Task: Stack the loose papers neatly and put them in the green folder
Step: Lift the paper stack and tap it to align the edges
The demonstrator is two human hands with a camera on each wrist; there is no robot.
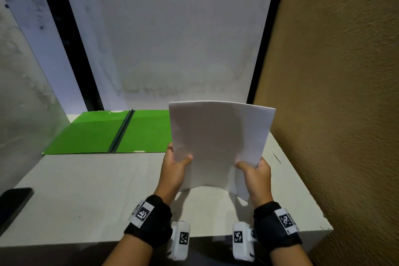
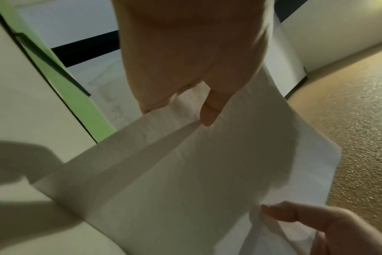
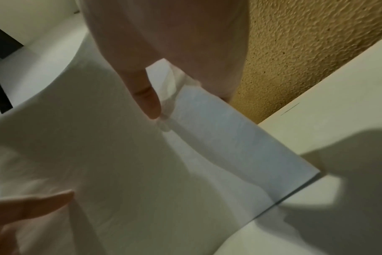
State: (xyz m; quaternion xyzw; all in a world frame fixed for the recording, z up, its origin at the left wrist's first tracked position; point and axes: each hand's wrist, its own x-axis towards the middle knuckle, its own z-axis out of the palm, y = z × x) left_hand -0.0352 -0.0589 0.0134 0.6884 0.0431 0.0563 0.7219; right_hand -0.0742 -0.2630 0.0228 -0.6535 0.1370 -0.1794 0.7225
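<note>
Black phone (image 1: pixel 13 205) lies at the counter's (image 1: pixel 97 190) left edge. Farther back, the green folder (image 1: pixel 97 134) lies open and flat. The left hand (image 1: pixel 174 166) and right hand (image 1: pixel 257 177) each pinch a lower side of the white papers (image 1: pixel 218 142), held upright, bottom edge bowing on the counter.

Plain white stack of paper sheets (image 1: pixel 218 142), no print showing. Bright green card folder (image 1: pixel 92 134), lying open, with a dark green spine strip (image 1: pixel 122 131). Off-white flat surface (image 1: pixel 90 196). Glossy black flat slab (image 1: pixel 13 203) at its left edge. Black fabric wrist straps (image 1: pixel 151 220) carrying white blocks with black-and-white square code patterns. Wall to the right: ochre, rough-textured (image 1: pixel 345 93).
</note>
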